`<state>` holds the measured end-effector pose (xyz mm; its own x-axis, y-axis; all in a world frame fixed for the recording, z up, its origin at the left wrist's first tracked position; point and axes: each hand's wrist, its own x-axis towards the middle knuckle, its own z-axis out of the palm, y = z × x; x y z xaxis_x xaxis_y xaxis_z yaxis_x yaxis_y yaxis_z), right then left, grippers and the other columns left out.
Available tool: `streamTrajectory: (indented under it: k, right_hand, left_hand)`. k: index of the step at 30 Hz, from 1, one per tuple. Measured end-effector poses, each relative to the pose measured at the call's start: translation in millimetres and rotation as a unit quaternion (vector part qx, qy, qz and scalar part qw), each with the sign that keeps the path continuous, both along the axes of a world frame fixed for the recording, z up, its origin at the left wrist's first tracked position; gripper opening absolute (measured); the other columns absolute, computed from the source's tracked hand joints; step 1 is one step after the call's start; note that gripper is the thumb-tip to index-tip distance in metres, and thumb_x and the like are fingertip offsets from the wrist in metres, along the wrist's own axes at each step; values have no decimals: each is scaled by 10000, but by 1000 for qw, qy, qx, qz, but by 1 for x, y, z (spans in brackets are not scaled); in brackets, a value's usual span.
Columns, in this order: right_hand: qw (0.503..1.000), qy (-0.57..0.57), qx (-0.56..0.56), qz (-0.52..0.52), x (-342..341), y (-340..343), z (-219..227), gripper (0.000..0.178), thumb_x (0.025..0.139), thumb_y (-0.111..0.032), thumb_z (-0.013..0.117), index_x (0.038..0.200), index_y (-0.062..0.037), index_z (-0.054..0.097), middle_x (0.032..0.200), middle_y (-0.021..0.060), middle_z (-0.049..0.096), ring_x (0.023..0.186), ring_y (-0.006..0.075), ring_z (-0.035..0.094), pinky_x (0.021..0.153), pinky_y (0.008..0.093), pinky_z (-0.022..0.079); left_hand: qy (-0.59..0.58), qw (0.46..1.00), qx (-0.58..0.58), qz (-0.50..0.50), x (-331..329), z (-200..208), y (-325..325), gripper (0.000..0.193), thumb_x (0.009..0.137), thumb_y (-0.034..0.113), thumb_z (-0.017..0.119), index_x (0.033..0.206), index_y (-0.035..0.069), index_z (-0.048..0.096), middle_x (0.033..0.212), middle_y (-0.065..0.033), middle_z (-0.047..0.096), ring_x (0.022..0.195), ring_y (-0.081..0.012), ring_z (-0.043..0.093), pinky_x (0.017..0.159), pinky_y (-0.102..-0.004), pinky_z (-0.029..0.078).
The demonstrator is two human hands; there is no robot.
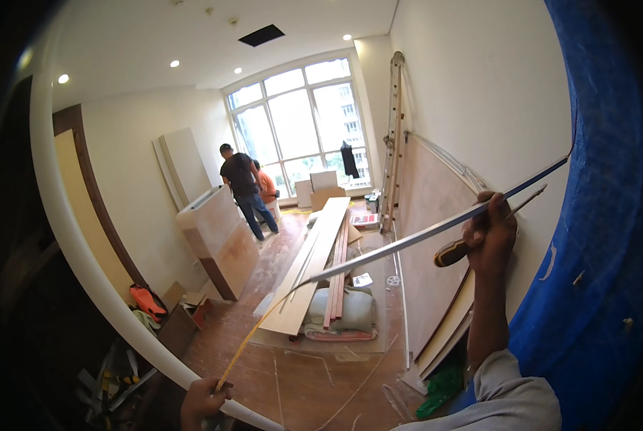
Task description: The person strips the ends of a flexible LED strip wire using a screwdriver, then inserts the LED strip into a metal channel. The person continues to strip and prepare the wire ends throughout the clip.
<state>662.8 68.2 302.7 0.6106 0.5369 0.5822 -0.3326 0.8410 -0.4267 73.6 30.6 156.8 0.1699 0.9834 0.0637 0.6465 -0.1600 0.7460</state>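
Note:
My right hand (492, 233) is raised at the right, closed around a screwdriver with a black and yellow handle (451, 253) and a long, narrow, pale metallic strip (400, 244). The screwdriver's shaft points up to the right. The strip slants from near the blue covering at the right down toward the middle. At its lower left end it bends and meets a thin yellow cord-like length (253, 329). Low at the left, my left hand (203, 404) pinches the other end of that yellow length, beside a white curved edge (131, 327).
Long boards (321, 262) lie across filled sacks (357, 312) mid-floor. A ladder (393, 136) and panels (436, 237) lean on the right wall near blue sheeting (594, 309). Two people work by the window; a tall cabinet-like box (221, 237) stands left. Tools (120, 381) lie lower left.

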Motion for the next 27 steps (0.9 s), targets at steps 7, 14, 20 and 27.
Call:
streamTrajectory:
  k: [7,14,20,27]
  right_hand:
    - [998,0,-10,-54,33,6,11,304,1056,-315,589,1056,-12,602,542,7,468,408,81,398,414,257,351]
    - [997,5,-17,-76,35,14,8,344,1037,-350,625,1055,-7,607,578,-32,433,451,61,384,427,245,333]
    - [996,-7,-15,-91,21,3,9,370,1033,-383,624,1029,-13,611,563,-32,426,446,54,375,419,239,320]
    - [991,-12,-32,-127,-2,-15,9,335,1030,-347,635,1024,-13,610,634,0,492,450,66,409,401,232,337]
  left_hand:
    - [-14,989,12,150,-57,-28,-55,242,743,-12,690,977,-59,727,806,-117,743,709,-160,706,684,-317,566]
    - [-159,960,104,204,-95,-30,-86,131,780,-13,707,901,-10,656,754,-53,667,676,-129,643,613,-283,516]
    - [-176,963,86,187,-119,-10,-81,174,926,114,675,831,-31,680,610,-75,640,483,-121,571,465,-268,456]
    - [-130,978,-86,136,-138,11,-43,200,948,117,639,882,-47,732,574,-95,652,421,-112,543,413,-247,412]
